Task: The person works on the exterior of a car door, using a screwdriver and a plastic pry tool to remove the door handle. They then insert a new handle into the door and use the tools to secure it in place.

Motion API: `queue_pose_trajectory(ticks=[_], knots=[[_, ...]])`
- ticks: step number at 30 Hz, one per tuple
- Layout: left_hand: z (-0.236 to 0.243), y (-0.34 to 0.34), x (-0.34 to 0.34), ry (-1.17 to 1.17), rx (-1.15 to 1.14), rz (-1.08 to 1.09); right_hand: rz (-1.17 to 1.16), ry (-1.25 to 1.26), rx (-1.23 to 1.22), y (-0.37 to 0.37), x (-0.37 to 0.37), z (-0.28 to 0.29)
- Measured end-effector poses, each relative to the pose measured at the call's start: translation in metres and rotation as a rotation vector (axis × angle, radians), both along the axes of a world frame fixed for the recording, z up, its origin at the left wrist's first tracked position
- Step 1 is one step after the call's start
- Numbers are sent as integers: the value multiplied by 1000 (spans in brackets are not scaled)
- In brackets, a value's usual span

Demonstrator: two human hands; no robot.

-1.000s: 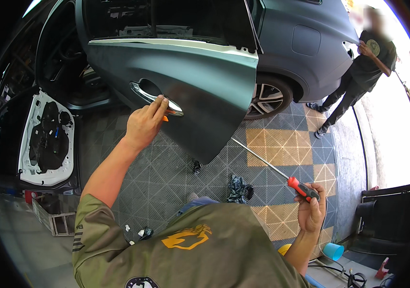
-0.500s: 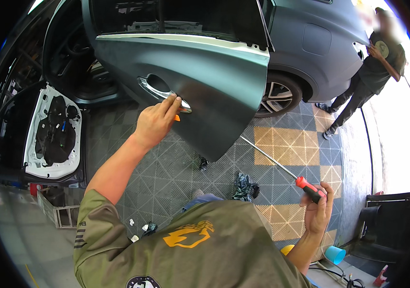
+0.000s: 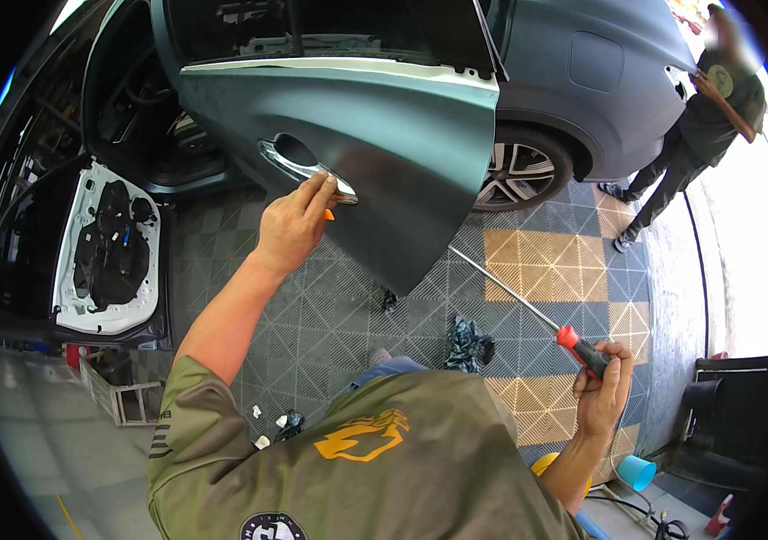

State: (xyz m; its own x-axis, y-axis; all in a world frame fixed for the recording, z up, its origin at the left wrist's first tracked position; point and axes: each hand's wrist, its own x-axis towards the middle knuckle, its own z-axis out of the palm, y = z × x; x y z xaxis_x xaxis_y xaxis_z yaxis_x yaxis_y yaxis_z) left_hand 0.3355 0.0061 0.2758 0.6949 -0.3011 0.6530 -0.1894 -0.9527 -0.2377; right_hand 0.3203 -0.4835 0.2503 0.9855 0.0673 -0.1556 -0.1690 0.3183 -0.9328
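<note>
My left hand [image 3: 298,218] has its fingers closed on the rear end of the chrome handle [image 3: 280,164] of a matte grey-blue car door [image 3: 402,180]. A small orange piece [image 3: 329,215] shows just under those fingers; what it is, I cannot tell. My right hand [image 3: 601,387] grips the red-and-black handle of a long screwdriver [image 3: 579,353]. Its thin metal shaft reaches up-left to the lower rear edge of the door, where I cannot tell whether the tip touches.
Behind the door are the car's wheel [image 3: 519,171] and rear body. A person [image 3: 699,126] stands at upper right, a hand on that body. A stripped door [image 3: 109,252] stands left; crumpled dark plastic [image 3: 465,346] lies on the tiled floor [image 3: 546,265]; a blue cup [image 3: 636,470] sits lower right.
The scene has shifted slightly rightward in my view. My left hand stays on the handle, and my right hand still holds the screwdriver toward the door's edge, with little visible movement otherwise.
</note>
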Motion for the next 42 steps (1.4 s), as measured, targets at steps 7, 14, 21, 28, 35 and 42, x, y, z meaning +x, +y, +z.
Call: queue_pose_trajectory(ticks=[7,14,21,28,35,42], knots=[[-3,-3,2,7,-41,41,-8,-414,19,4,6,-21],[6,4,1,77,40,33,35,-168,132,2,3,-8],[4,7,3,74,88,16,43,-454,87,1,8,-26],[-1,1,-1,16,29,48,-6,-292,-23,1,2,-15],[-4,1,0,-26,4,22,-19,-232,15,-2,0,-19],[2,-7,0,60,77,61,-15,-477,-36,4,6,-20]])
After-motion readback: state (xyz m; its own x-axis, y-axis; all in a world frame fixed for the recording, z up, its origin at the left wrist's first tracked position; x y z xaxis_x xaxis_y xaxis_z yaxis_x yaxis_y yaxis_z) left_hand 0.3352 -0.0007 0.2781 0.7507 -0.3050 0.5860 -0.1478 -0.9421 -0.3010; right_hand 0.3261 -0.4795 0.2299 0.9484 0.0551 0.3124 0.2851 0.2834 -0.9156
